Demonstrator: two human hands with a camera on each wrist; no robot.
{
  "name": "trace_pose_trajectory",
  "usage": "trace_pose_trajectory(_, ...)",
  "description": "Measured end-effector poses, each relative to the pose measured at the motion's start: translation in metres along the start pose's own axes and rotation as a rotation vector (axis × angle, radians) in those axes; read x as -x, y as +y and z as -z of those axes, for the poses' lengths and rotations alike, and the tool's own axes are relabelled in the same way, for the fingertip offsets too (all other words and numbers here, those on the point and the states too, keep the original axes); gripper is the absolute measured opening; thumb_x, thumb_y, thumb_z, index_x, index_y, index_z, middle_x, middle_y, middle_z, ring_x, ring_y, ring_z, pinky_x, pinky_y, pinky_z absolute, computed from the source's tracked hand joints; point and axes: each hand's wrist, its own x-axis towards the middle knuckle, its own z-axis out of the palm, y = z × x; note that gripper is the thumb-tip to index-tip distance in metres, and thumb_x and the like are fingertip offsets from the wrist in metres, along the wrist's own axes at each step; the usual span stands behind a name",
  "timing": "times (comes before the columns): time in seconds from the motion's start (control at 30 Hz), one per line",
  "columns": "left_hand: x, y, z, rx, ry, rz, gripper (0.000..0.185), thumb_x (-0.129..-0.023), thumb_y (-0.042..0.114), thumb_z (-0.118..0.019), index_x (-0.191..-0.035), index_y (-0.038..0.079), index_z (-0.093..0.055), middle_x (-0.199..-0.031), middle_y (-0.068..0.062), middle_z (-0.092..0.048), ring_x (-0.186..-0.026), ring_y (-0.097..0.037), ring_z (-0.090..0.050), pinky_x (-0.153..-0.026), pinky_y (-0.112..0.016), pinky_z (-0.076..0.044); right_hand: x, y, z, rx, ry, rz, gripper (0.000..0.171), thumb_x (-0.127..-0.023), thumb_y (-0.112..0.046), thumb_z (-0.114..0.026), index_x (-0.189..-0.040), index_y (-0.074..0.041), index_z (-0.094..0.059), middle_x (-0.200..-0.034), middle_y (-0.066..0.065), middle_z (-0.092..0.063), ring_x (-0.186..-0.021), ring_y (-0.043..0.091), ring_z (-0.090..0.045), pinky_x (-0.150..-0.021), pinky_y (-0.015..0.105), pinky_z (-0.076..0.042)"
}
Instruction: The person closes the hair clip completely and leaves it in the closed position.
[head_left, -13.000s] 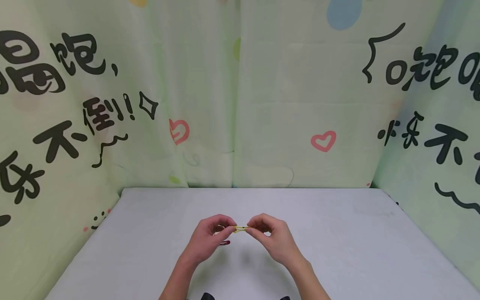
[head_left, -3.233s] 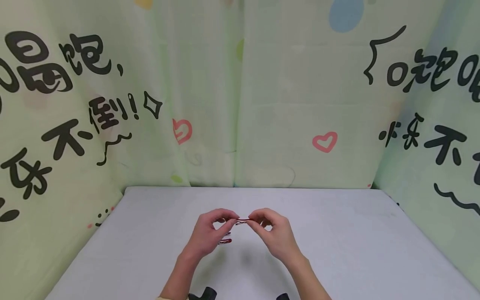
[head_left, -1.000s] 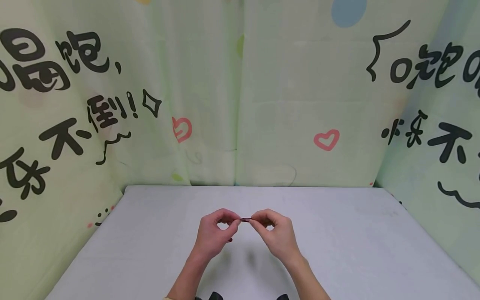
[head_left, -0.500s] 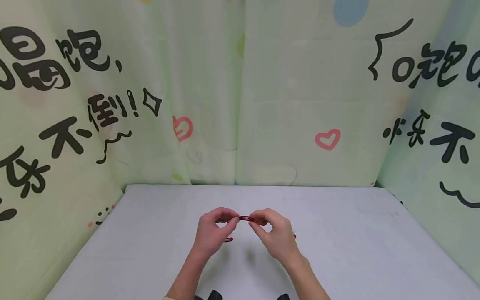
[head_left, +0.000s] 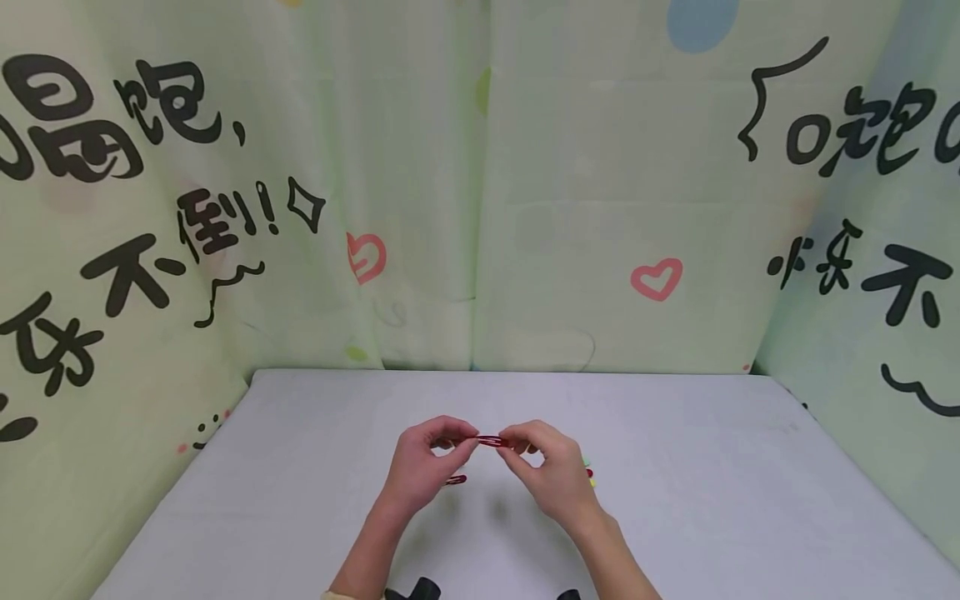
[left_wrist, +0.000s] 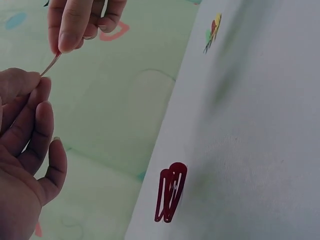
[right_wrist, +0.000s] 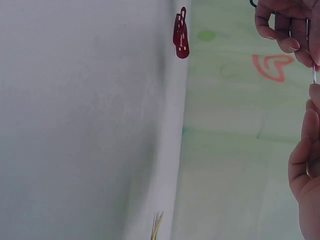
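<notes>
A dark red snap hair clip [head_left: 491,441] stretches between my two hands above the table. The left hand [head_left: 426,467] pinches one end with thumb and forefinger, and the right hand [head_left: 551,471] pinches the other. In the left wrist view the held clip [left_wrist: 51,65] is seen edge-on as a thin, slightly bowed strip, most of it covered by fingertips. Two overlapping dark red hair clips [left_wrist: 172,192] lie on the table below the left hand. Beyond the right hand is a small bunch of green, red and yellow clips [left_wrist: 214,32], mostly hidden in the head view.
A white-covered table [head_left: 697,483] spreads out under both hands. Pale green curtains [head_left: 600,192] with black lettering and pink hearts enclose its back and sides. Two small black objects [head_left: 423,588] show at the bottom edge, between the forearms.
Thirteen seconds ago the hands held a yellow clip; since then a dark red one. Its strips looked spread 3.2 seconds ago and lie closer now. Coloured clips have come into view beside the right hand.
</notes>
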Motion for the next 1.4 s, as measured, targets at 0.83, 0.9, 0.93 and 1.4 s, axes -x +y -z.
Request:
trace_pose_trajectory(0.83, 0.004, -0.039, 0.018, -0.148, -0.045, 0.036, 0.015, -0.090, 0.009, -0.076, -0.104, 0.009, -0.074, -0.093, 0.011, -0.069, -0.088, -0.012, -0.062, -0.084, -0.045, -0.051, 0.018, 0.018, 0.002, 0.007, -0.051, -0.240, 0.025, -0.077, 0.003, -0.084, -0.093, -0.014, -0.074, -0.087, -0.011, -0.068, -0.077, 0.010, -0.062, -0.069, 0.039, -0.054)
trace_pose_trajectory(0.9, 0.004, -0.042, 0.019, -0.162, -0.044, 0.041, 0.015, -0.089, 0.008, -0.076, -0.104, 0.009, -0.074, -0.093, 0.012, -0.070, -0.088, -0.012, -0.062, -0.084, -0.042, -0.051, 0.020, 0.019, 0.004, 0.005, -0.055, -0.252, 0.025, -0.077, 0.003, -0.084, -0.093, -0.014, -0.075, -0.087, -0.011, -0.068, -0.077, 0.011, -0.062, -0.069, 0.040, -0.054)
trace_pose_trajectory(0.93, 0.004, -0.043, 0.020, -0.167, -0.044, 0.047, 0.015, -0.089, 0.008, -0.076, -0.104, 0.009, -0.074, -0.093, 0.012, -0.070, -0.088, -0.011, -0.062, -0.084, -0.040, -0.051, 0.021, 0.020, 0.004, 0.003, -0.056, -0.256, 0.025, -0.078, 0.003, -0.084, -0.093, -0.014, -0.075, -0.087, -0.011, -0.068, -0.077, 0.011, -0.063, -0.069, 0.040, -0.054)
trace_pose_trajectory(1.4, 0.005, -0.055, 0.031, -0.232, -0.088, 0.085, 0.016, -0.089, 0.008, -0.076, -0.105, 0.008, -0.074, -0.098, 0.002, -0.072, -0.091, -0.016, -0.060, -0.086, -0.042, -0.048, 0.031, 0.029, 0.017, 0.022, -0.130, -0.395, 0.025, -0.080, -0.003, -0.084, -0.093, -0.023, -0.076, -0.088, -0.017, -0.067, -0.083, 0.014, -0.062, -0.075, 0.033, -0.049)
